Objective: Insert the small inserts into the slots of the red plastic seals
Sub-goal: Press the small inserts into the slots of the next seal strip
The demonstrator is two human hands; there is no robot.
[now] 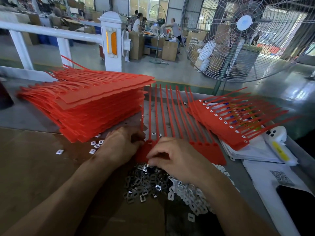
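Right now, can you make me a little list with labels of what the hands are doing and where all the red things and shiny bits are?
left hand: fingers curled at the left end of the red seal strip lying flat in front
right hand: fingertips pinching at the pile of metal inserts, at the strip's near edge
big stack of red seals: on the left, behind the left hand
red seals with inserts in: on the right, on papers
loose inserts: a few, left of the left hand

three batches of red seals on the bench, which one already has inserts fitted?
The right-hand sheet of seals, lying on the white papers: white-rimmed inserts show along its heads. The big left stack and the sheet under the hands show none.
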